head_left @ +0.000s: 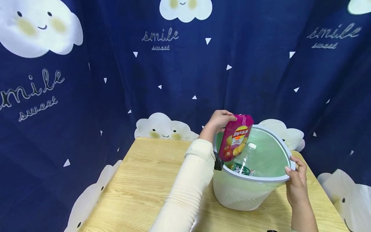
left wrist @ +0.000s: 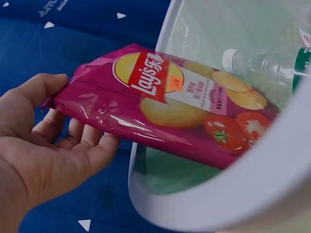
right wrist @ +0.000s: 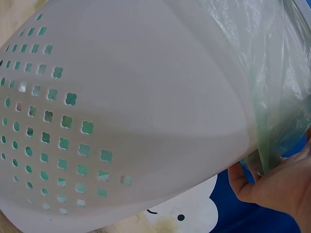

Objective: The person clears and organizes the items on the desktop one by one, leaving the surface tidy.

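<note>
My left hand (head_left: 219, 121) pinches the top end of a magenta Lay's chip bag (head_left: 236, 138). The bag hangs tilted inside the mouth of a white bin (head_left: 240, 196) lined with a green plastic bag (head_left: 269, 151). In the left wrist view the chip bag (left wrist: 160, 107) slants past the rim, thumb on one face and fingers behind. A clear plastic bottle (head_left: 245, 158) with a white cap and green label leans in the bin beside it. At the right side my right hand (head_left: 298, 180) grips the rim; in the right wrist view it lies by the liner's overhanging edge (right wrist: 277, 111).
The bin stands on a light wooden table (head_left: 153, 174), toward its right side. Behind and around hangs a dark blue curtain (head_left: 179, 74) with clouds and triangles. A small dark object (head_left: 271, 230) shows at the bottom edge of the head view.
</note>
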Demonstrator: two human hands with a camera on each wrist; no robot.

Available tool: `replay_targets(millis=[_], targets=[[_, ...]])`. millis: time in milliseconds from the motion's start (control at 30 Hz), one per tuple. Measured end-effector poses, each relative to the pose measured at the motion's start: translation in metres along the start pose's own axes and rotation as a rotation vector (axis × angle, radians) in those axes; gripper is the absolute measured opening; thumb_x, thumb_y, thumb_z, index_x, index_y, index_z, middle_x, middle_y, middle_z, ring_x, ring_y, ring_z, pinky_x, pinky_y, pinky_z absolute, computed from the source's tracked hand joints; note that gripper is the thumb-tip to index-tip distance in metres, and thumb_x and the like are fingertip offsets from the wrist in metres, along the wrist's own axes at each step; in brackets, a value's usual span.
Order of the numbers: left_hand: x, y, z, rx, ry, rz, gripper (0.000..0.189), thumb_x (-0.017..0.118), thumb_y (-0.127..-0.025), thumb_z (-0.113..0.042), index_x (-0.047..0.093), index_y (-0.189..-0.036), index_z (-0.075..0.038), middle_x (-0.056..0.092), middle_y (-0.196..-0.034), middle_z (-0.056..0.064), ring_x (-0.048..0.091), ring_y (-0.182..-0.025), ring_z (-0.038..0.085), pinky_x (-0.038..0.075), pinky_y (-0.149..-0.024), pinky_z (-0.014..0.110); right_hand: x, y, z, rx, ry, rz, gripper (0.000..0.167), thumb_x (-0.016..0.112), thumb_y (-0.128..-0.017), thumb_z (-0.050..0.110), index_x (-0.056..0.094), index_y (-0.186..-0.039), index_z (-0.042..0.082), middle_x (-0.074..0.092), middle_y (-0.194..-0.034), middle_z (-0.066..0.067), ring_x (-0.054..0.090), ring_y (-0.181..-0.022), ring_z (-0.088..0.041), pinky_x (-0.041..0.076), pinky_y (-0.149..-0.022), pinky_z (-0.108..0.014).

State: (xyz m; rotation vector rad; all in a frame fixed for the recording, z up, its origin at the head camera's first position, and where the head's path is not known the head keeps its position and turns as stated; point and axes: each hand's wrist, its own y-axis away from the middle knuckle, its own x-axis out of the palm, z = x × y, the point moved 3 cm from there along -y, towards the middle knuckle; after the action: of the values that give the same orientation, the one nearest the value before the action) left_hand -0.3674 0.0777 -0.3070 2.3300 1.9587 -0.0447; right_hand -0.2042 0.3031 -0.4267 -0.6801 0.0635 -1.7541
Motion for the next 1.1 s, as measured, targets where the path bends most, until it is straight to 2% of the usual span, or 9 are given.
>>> replay_targets(millis=[233,433,600,767,933,1100], targets=[[-0.001,-0.001,0.002,-0.021,-0.053,-0.053,0.004,0.07,-0.079,-0.011,0.066,-0.08,-0.009,0.061,-0.077,0.002,0.057,-0.07,0.016,0.05,-0.06,0.038,0.002,-0.002,-0.002,-0.015,-0.025,0.016,0.034,0.036,-0.092,-0.002,0.045,-0.12,0.015,0.051,-0.104,-0.006,0.058,-0.078,-0.01,0.046,-0.066,-0.02],[-0.001,-0.001,0.006,-0.066,-0.065,0.017,0.007,0.069,-0.079,-0.009,0.066,-0.084,-0.012,0.063,-0.08,0.002,0.058,-0.073,0.019,0.046,-0.062,0.039,0.002,-0.003,-0.001,-0.008,-0.014,0.002,0.034,0.037,-0.091,-0.002,0.045,-0.12,0.016,0.05,-0.106,-0.005,0.057,-0.079,-0.009,0.045,-0.067,-0.019],[0.001,-0.002,0.013,-0.088,-0.07,0.076,0.011,0.068,-0.08,-0.006,0.068,-0.09,-0.011,0.063,-0.082,0.002,0.061,-0.08,0.021,0.048,-0.072,0.046,0.004,-0.004,0.0,-0.004,0.016,-0.006,0.035,0.036,-0.091,-0.001,0.045,-0.12,0.017,0.048,-0.108,-0.006,0.056,-0.081,-0.009,0.045,-0.067,-0.019],[0.003,0.0,0.015,-0.112,-0.118,0.105,0.012,0.066,-0.081,-0.004,0.069,-0.092,-0.009,0.062,-0.085,0.001,0.059,-0.082,0.021,0.047,-0.076,0.05,0.003,-0.003,0.001,-0.002,0.03,-0.016,0.034,0.038,-0.091,0.0,0.045,-0.119,0.018,0.046,-0.108,-0.006,0.055,-0.081,-0.009,0.044,-0.068,-0.02],[0.009,-0.002,0.013,-0.138,-0.138,0.055,0.016,0.066,-0.078,0.0,0.069,-0.091,-0.008,0.062,-0.08,0.001,0.057,-0.073,0.018,0.046,-0.066,0.043,0.001,-0.002,-0.001,-0.008,0.032,-0.017,0.033,0.041,-0.091,0.002,0.046,-0.12,0.018,0.045,-0.108,-0.007,0.055,-0.082,-0.01,0.044,-0.069,-0.02],[0.022,-0.003,0.02,-0.167,-0.095,0.0,0.018,0.069,-0.074,0.002,0.069,-0.086,-0.01,0.061,-0.076,0.0,0.054,-0.068,0.016,0.042,-0.059,0.036,-0.004,-0.001,-0.003,-0.009,0.029,-0.025,0.034,0.04,-0.091,0.002,0.045,-0.121,0.017,0.045,-0.109,-0.008,0.056,-0.082,-0.01,0.045,-0.068,-0.02]])
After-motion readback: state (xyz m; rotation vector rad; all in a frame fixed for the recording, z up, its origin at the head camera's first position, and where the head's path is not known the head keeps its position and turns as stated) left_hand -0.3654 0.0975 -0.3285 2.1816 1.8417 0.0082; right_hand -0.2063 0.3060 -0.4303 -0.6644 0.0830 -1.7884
